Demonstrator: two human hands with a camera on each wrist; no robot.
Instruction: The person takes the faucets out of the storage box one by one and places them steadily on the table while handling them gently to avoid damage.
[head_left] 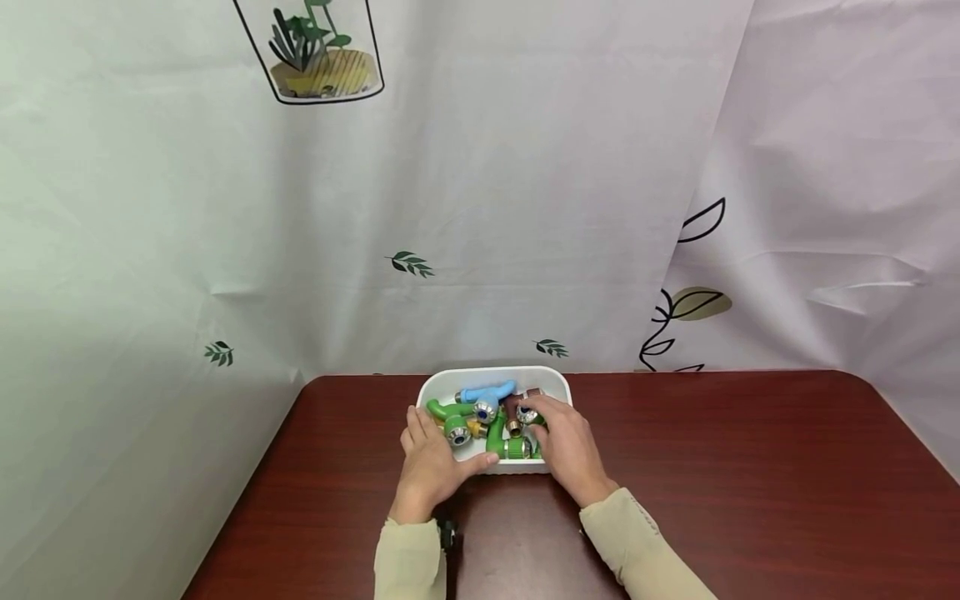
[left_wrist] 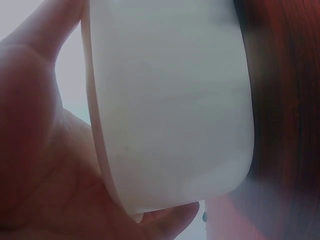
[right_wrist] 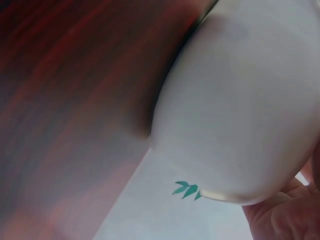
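A white plastic tray [head_left: 491,375] holds several small plastic taps. My left hand [head_left: 431,462] grips its near left corner, thumb along the front rim and fingers down the left side; the left wrist view shows the tray's wall [left_wrist: 170,105] against that hand. Inside the tray's right part, my right hand [head_left: 570,446] pinches a tap with a silver knob [head_left: 527,414], its body mostly hidden by the fingers. Nearby lie a brown tap [head_left: 513,427], a light blue tap [head_left: 486,398], a green tap [head_left: 453,421] and another green tap [head_left: 498,442]. Yellow parts show between them.
The tray stands at the far edge of a dark red wooden table [head_left: 712,483]. Right behind that edge hangs a pale cloth backdrop [head_left: 487,208] with printed leaves. Table surface extends on both sides of the tray.
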